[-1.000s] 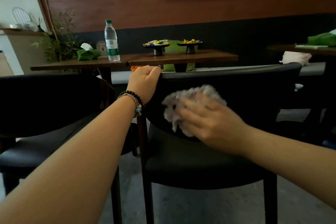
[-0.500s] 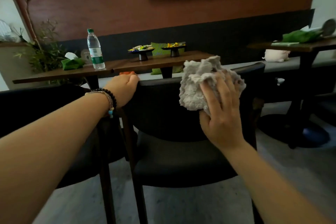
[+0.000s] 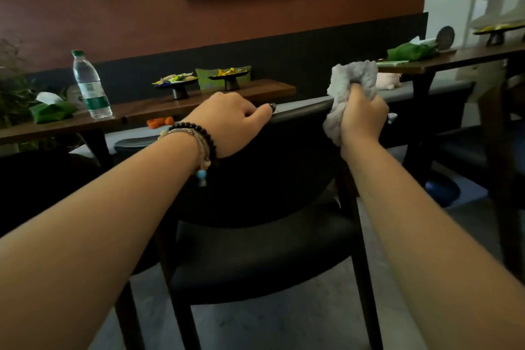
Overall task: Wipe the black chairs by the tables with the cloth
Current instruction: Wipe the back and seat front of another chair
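A black chair [image 3: 264, 261] with a curved backrest and dark wooden legs stands right in front of me. My left hand [image 3: 230, 122], with beaded bracelets at the wrist, grips the top rail of the backrest near its middle. My right hand [image 3: 362, 116] is closed around a crumpled grey cloth [image 3: 348, 85] and presses it on the right end of the backrest's top rail. A second black chair [image 3: 31, 179] is partly visible at the left, mostly hidden behind my left arm.
Behind the chair stands a wooden table [image 3: 142, 113] with a water bottle [image 3: 91, 85], a green tissue holder [image 3: 51, 111] and two snack stands [image 3: 177, 85]. Another table [image 3: 466, 57] stands at the right on a dark pedestal base [image 3: 443, 187]. A bench runs along the wall.
My right hand moved the cloth from the inner face of the backrest up to the right end of the top rail. My left hand kept its grip; the view shifted closer and to the right.
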`<state>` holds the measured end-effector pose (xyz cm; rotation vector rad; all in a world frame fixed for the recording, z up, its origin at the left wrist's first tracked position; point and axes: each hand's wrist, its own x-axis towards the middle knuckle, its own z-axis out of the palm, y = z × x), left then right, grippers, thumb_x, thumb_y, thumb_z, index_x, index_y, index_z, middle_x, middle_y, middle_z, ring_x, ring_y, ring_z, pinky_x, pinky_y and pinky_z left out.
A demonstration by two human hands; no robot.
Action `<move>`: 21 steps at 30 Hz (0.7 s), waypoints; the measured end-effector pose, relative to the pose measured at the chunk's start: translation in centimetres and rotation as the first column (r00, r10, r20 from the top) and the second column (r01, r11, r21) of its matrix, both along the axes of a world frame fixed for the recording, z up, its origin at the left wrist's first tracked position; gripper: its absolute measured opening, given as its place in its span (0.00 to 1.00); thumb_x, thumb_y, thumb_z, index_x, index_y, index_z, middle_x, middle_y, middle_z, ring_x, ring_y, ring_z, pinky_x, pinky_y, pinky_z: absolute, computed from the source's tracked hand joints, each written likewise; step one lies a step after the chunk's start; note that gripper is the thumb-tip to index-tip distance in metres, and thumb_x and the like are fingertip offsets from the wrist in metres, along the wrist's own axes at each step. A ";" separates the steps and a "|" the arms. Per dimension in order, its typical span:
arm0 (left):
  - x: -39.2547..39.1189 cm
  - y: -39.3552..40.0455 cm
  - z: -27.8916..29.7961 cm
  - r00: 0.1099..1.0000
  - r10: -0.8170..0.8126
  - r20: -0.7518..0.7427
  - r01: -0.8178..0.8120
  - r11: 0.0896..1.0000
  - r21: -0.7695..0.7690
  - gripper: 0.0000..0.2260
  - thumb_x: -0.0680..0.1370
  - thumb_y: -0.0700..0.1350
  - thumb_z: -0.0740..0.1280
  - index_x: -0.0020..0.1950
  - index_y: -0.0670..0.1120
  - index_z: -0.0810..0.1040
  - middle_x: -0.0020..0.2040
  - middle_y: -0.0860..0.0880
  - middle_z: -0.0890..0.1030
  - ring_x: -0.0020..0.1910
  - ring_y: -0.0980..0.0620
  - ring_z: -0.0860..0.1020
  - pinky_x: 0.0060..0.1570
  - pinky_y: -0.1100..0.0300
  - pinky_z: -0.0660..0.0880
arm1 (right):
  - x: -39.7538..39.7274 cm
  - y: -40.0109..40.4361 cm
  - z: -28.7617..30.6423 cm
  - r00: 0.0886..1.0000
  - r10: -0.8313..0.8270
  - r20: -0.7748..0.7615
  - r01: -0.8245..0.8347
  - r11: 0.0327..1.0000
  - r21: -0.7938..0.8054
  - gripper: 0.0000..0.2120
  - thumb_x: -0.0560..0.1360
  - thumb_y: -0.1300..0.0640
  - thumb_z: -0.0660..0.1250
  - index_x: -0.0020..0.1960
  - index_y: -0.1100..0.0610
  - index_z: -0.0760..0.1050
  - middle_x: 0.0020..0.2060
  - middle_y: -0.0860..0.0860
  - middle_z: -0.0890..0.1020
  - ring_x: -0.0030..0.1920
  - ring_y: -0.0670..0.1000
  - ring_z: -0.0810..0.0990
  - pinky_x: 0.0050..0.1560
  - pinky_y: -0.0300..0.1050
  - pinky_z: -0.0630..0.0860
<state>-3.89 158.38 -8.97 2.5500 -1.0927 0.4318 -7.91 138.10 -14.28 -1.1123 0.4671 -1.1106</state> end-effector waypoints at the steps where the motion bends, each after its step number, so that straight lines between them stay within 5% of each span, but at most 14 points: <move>1: -0.1 -0.1 0.0 1.000 0.004 -0.009 -0.004 1.000 -0.015 0.27 0.80 0.62 0.53 0.40 0.44 0.82 0.21 0.54 0.71 0.20 0.60 0.69 0.29 0.60 0.67 | 0.2 -1.0 0.1 1.000 0.011 -0.004 -0.010 0.998 0.063 0.07 0.78 0.54 0.61 0.51 0.53 0.78 0.44 0.48 0.81 0.50 0.49 0.81 0.48 0.41 0.75; 4: -0.4 -0.2 0.1 1.000 0.012 -0.020 -0.013 1.000 -0.025 0.27 0.79 0.62 0.54 0.38 0.45 0.81 0.21 0.54 0.71 0.19 0.59 0.69 0.29 0.60 0.67 | 0.6 -2.3 -0.6 1.000 0.008 0.008 -0.009 0.964 0.265 0.09 0.80 0.57 0.59 0.57 0.56 0.76 0.42 0.48 0.77 0.46 0.49 0.79 0.48 0.43 0.72; 8: -0.7 0.2 0.0 0.998 0.027 -0.051 -0.027 1.000 -0.003 0.27 0.79 0.64 0.52 0.40 0.47 0.82 0.23 0.54 0.71 0.20 0.59 0.68 0.27 0.60 0.67 | 0.9 -3.5 -2.4 0.995 0.095 -0.009 -0.077 0.850 0.522 0.17 0.83 0.57 0.56 0.68 0.63 0.71 0.63 0.57 0.77 0.62 0.54 0.77 0.55 0.42 0.72; 13: -0.6 0.1 0.0 0.998 0.024 -0.059 -0.024 1.000 -0.003 0.25 0.79 0.64 0.52 0.43 0.50 0.83 0.24 0.53 0.73 0.22 0.58 0.70 0.27 0.61 0.68 | 1.5 -5.9 -2.7 0.987 -0.040 -0.154 0.072 0.976 0.207 0.21 0.81 0.52 0.59 0.71 0.57 0.68 0.62 0.56 0.77 0.61 0.55 0.77 0.56 0.47 0.74; 15: -0.6 0.0 0.0 0.998 0.022 -0.063 -0.022 1.000 0.000 0.25 0.79 0.63 0.53 0.42 0.49 0.83 0.24 0.53 0.73 0.22 0.58 0.70 0.27 0.61 0.68 | 2.3 -5.1 -2.4 0.994 0.072 -0.086 -0.061 0.991 0.121 0.25 0.79 0.47 0.61 0.75 0.50 0.64 0.61 0.52 0.75 0.59 0.52 0.76 0.59 0.48 0.71; 17: -0.6 0.0 0.0 0.998 0.024 -0.059 -0.024 1.000 0.001 0.26 0.79 0.63 0.53 0.42 0.48 0.83 0.24 0.53 0.72 0.21 0.58 0.68 0.26 0.62 0.67 | 3.2 -4.5 -2.6 0.987 0.143 -0.067 -0.134 0.983 0.125 0.25 0.79 0.47 0.61 0.75 0.47 0.64 0.60 0.51 0.75 0.57 0.51 0.75 0.59 0.49 0.71; 21: -0.8 0.0 0.1 0.999 0.018 -0.050 -0.018 1.000 0.002 0.26 0.79 0.63 0.52 0.40 0.47 0.82 0.24 0.53 0.71 0.21 0.58 0.68 0.25 0.62 0.65 | 3.5 -5.3 -5.7 0.970 0.164 -0.180 -0.125 0.969 0.214 0.17 0.81 0.53 0.60 0.66 0.58 0.74 0.45 0.51 0.78 0.44 0.47 0.79 0.45 0.41 0.74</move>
